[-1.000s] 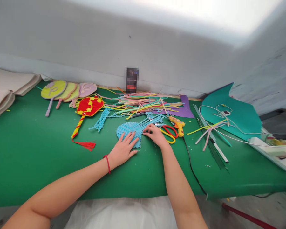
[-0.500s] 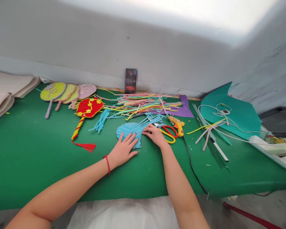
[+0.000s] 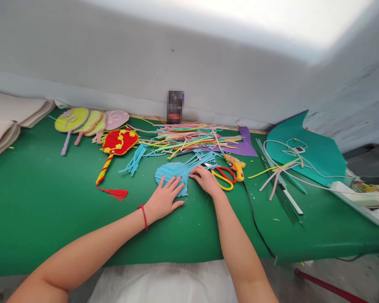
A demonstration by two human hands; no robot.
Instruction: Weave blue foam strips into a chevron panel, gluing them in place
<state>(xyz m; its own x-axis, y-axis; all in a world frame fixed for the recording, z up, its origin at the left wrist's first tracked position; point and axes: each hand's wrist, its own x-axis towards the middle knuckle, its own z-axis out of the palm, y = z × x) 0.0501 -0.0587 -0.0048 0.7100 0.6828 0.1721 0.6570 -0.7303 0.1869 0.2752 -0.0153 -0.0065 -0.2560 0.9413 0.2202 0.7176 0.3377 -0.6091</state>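
A blue panel (image 3: pixel 166 171) of pipe cleaners laid side by side rests on the green table, rounded at its left, with loose ends fanning to the upper right. My left hand (image 3: pixel 164 198) lies flat over its lower part, fingers spread. At the panel's right edge, my right hand (image 3: pixel 206 181) pinches a blue pipe cleaner between thumb and fingertips; the exact grip is partly hidden. Scissors (image 3: pixel 225 182) with red and yellow handles lie just right of that hand, their blades partly under the blue strands. Beside them is a yellow glue gun (image 3: pixel 238 168).
Loose blue pipe cleaners (image 3: pixel 134 160) and a multicoloured pile (image 3: pixel 189 136) lie behind the panel. A red fan (image 3: pixel 120 142) with a tassel and several pastel fans (image 3: pixel 72 120) are at left. Teal sheet (image 3: pixel 322 155), white cable (image 3: pixel 322 174) and white tray (image 3: pixel 355 200) are at right.
The whole view has shifted very slightly. Both hands stay in the same places on the blue panel, and nothing else has visibly moved.
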